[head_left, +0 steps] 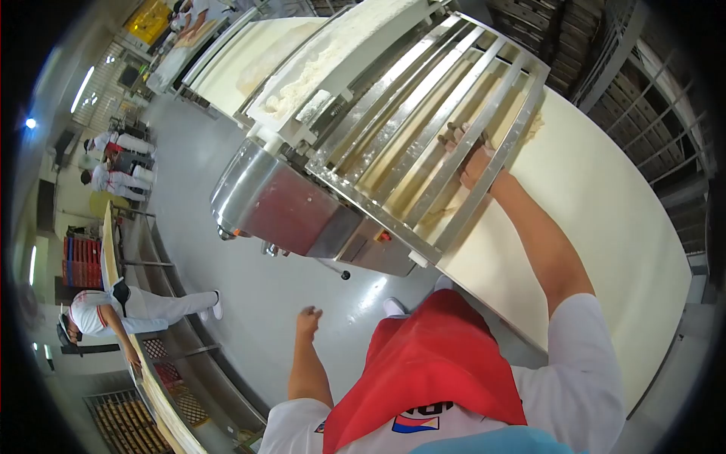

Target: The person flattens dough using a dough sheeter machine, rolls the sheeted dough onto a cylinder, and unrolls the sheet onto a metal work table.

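Observation:
My right hand reaches under the slatted metal guard of a dough sheeter. Its fingers are spread apart over the pale dough beneath the bars, and the slats hide part of the hand. Whether the palm presses on the dough cannot be made out. My left hand hangs low over the floor, away from the machine, with its fingers curled and nothing visible in them. The sheeter's cream conveyor belt runs under my right forearm.
A flour-covered tray sits along the top of the sheeter. A lever with a black knob sticks out at its side. At left, a person stands by a long table. Other people work farther back. Racks stand at right.

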### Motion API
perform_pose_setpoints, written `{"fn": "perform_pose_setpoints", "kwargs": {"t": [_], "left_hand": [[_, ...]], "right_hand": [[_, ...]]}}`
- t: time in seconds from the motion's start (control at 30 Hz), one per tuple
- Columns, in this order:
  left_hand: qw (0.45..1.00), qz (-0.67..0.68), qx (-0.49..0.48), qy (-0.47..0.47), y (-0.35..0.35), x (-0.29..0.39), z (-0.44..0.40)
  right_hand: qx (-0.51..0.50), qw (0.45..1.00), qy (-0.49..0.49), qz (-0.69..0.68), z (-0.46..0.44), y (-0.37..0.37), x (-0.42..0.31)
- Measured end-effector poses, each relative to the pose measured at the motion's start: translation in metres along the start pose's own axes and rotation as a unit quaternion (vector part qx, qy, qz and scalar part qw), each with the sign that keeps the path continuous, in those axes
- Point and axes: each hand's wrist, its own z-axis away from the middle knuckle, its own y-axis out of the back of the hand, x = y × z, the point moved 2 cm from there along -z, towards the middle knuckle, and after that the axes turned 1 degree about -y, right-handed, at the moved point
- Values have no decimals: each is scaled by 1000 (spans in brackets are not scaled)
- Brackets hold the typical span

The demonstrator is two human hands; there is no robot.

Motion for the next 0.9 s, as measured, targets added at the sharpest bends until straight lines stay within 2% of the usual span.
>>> {"fn": "perform_pose_setpoints", "kwargs": {"t": [0.07, 0.1, 0.17, 0.2, 0.3, 0.33, 0.43, 0.57, 0.67, 0.73, 0.9], "left_hand": [[996, -48, -65, 26, -6, -19, 22], [992, -75, -96, 37, -9, -27, 29], [986, -81, -133, 58, -14, -40, 40], [979, -82, -166, 82, -19, -48, 46], [968, -117, -210, 76, -25, -56, 54], [962, -128, -226, 82, -27, -56, 52], [967, -106, -228, 38, -26, -55, 42], [965, -65, -256, -3, -17, -54, 31], [954, -27, -298, -2, -9, -62, 21], [953, -8, -303, 25, -4, -76, 17], [951, 2, -303, 63, -2, -115, 19]], "right_hand": [[-99, 993, -59, 2, 3, 2, -3], [-100, 993, -66, 0, 9, 15, -2], [-243, 968, -63, -12, 32, 40, -1], [-121, 986, -112, -36, 51, 29, 0], [-142, 982, -125, -29, 87, 33, 10], [-197, 971, -132, -1, 97, 37, 14], [-170, 972, -150, -56, 127, 64, 12], [-188, 965, -175, -58, 169, 74, 20], [-216, 954, -205, -49, 203, 84, 23], [-251, 938, -233, -53, 222, 93, 24], [-265, 924, -270, -60, 272, 108, 33]]}}
